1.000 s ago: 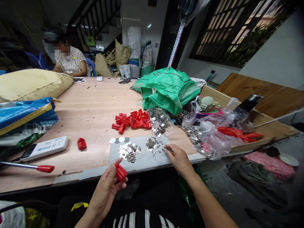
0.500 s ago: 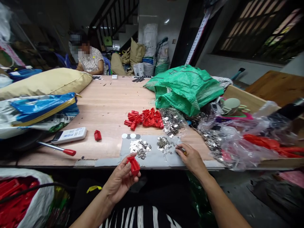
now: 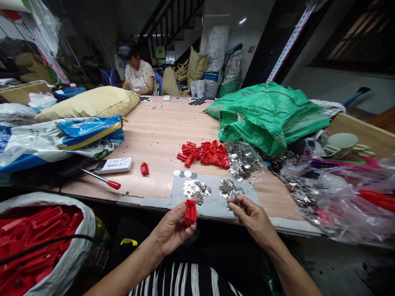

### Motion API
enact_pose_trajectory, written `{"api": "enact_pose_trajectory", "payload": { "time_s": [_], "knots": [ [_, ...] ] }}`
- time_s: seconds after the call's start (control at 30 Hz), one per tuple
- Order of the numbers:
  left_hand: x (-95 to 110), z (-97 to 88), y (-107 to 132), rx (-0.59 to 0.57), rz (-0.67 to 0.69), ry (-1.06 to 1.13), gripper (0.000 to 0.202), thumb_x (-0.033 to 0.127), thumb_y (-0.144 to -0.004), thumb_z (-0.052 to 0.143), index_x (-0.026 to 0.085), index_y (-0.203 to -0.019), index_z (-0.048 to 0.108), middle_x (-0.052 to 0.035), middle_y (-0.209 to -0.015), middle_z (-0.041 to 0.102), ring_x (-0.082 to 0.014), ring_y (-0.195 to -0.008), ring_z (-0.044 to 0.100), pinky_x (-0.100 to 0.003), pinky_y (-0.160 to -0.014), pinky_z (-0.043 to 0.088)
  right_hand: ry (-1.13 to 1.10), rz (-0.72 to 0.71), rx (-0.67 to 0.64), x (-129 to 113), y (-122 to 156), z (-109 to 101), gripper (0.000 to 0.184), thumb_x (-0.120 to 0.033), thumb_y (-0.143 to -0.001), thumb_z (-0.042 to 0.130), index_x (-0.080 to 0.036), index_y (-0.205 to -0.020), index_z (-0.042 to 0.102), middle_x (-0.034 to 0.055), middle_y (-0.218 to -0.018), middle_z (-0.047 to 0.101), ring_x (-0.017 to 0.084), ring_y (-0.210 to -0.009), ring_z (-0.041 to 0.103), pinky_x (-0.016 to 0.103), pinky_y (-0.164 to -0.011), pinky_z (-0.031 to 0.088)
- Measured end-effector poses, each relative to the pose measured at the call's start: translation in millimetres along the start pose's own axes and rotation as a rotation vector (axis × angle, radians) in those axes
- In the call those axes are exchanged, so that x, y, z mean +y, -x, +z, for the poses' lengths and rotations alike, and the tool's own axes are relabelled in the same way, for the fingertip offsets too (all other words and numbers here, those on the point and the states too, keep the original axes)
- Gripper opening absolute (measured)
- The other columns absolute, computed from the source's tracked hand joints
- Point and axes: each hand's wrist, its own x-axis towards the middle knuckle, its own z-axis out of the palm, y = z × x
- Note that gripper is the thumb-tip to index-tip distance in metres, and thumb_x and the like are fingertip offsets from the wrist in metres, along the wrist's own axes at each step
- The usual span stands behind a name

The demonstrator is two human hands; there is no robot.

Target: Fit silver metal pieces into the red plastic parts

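Observation:
My left hand [image 3: 174, 230] grips a hollow red plastic casing [image 3: 190, 211] between thumb and fingers, its open side turned upward, just off the table's front edge. My right hand [image 3: 254, 220] is closed in a pinch on a thin, dark tool [image 3: 237, 200] whose kind is hard to make out. Its fingertips are at the front of a grey mat [image 3: 212, 209], beside a small heap of metal pieces [image 3: 230, 187]. Another heap of shiny flat metal pieces [image 3: 197, 191] lies on the mat nearer my left hand.
Behind the mat are piled red casings [image 3: 208, 154] and a clear bag of metal parts [image 3: 243, 160]. A green sack [image 3: 268, 119] fills the right side. A single red casing [image 3: 144, 168] and a red-tipped lever [image 3: 114, 184] lie left. A person [image 3: 138, 78] sits at the far end.
The view has swung left, so the table appears further right. My right hand has drawn back slightly from the small metal heap toward the mat's front. My left hand keeps the red casing.

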Motion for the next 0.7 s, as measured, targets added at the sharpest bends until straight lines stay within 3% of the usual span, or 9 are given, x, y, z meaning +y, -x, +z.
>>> {"api": "enact_pose_trajectory", "payload": {
  "time_s": [0.13,0.3,0.43,0.7],
  "knots": [
    [-5,-1.3,0,0.011,-0.053,-0.035,0.032,0.030,-0.086,0.060,0.016,-0.115,0.058,-0.0069,-0.080,0.065,-0.0092,-0.057,0.062,-0.015,-0.050,0.047,-0.087,-0.047,-0.125,-22,4,31,0.023,-0.042,-0.085,0.057,-0.019,-0.087,0.060,-0.0015,-0.070,0.055,0.010,-0.054,0.046,0.022,-0.051,0.041],
    [-9,1.1,0,0.036,-0.044,-0.093,0.015,0.029,-0.087,0.058,0.018,-0.099,0.057,-0.0035,-0.077,0.063,-0.0093,-0.059,0.063,-0.016,-0.053,0.049,0.092,-0.254,-0.113,-35,4,53,0.010,-0.028,-0.086,0.058,-0.020,-0.083,0.062,0.0004,-0.071,0.060,0.012,-0.060,0.052,0.024,-0.058,0.044],
    [-8,2.1,0,0.027,-0.036,-0.129,0.013,0.029,-0.089,0.054,0.018,-0.095,0.054,-0.0027,-0.075,0.062,-0.0089,-0.057,0.063,-0.015,-0.051,0.048,0.183,-0.423,-0.125,-37,4,57,0.007,-0.019,-0.087,0.055,-0.020,-0.083,0.060,0.0025,-0.075,0.062,0.014,-0.066,0.057,0.025,-0.063,0.046],
    [-12,-1.5,-1,0.004,-0.041,-0.191,0.017,0.034,-0.090,0.052,0.017,-0.087,0.050,-0.0014,-0.068,0.060,-0.0093,-0.049,0.061,-0.014,-0.042,0.041,0.225,-0.548,-0.202,-36,5,53,0.012,-0.013,-0.090,0.051,-0.021,-0.087,0.060,0.0038,-0.080,0.064,0.015,-0.074,0.061,0.026,-0.068,0.049]
  ]
}}
